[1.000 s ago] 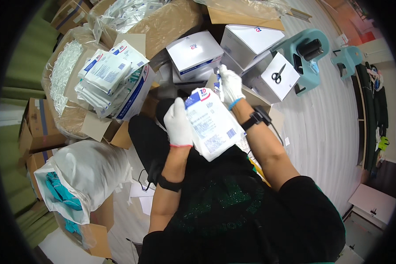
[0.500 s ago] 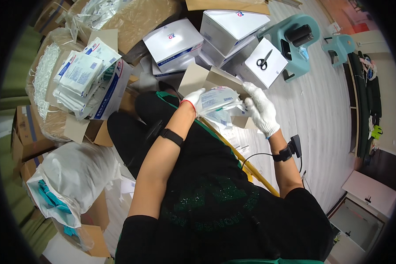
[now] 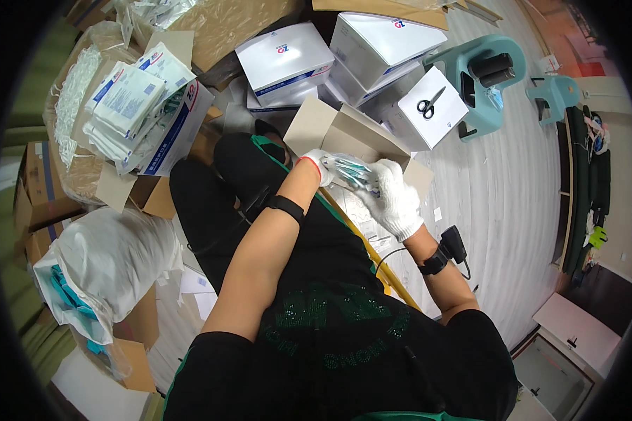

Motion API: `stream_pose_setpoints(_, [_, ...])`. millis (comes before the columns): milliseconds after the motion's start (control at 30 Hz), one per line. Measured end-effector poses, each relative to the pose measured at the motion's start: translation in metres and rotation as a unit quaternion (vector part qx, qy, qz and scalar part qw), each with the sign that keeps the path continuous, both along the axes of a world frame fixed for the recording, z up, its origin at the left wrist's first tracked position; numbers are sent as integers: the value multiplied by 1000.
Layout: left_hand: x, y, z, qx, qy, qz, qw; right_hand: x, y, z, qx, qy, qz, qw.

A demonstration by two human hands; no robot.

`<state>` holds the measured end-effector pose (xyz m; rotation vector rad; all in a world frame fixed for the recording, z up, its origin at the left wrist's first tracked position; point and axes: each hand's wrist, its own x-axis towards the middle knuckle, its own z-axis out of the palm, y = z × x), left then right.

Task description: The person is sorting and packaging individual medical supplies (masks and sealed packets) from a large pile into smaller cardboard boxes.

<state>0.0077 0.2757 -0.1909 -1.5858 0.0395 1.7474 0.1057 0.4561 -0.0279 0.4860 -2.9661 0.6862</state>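
Observation:
Between my two white-gloved hands is a stack of flat plastic packets, seen edge-on, with teal showing through the clear film. My left hand grips its left end. Around the right end close the fingers of my right hand. Just beyond the packets stands an open carton with raised flaps; its bare grey-brown inside shows. The lower part of the carton is hidden behind my hands.
At left, more flat packets are heaped in an open box. Closed white boxes stand at the back. Black scissors lie on a white box beside a teal stool. A white sack sits lower left.
The packets have turned from lying face-up to edge-on. My right hand has come in from the right and closed on them, uncovering more of the carton's inside.

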Motion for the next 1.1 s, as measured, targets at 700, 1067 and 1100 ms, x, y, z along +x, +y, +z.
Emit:
stream_pose_setpoints(700, [26,-10,19,-157,216,7,964,-32,55,-104,299,-103,-33,948])
stream_pose_setpoints(1067, [36,-23,19,-142,323,27,935,-47,63,-103,265,-64,-27,962])
stream_pose_setpoints(1100, [35,-23,19,-142,325,31,935,-47,64,-101,271,-78,-17,959])
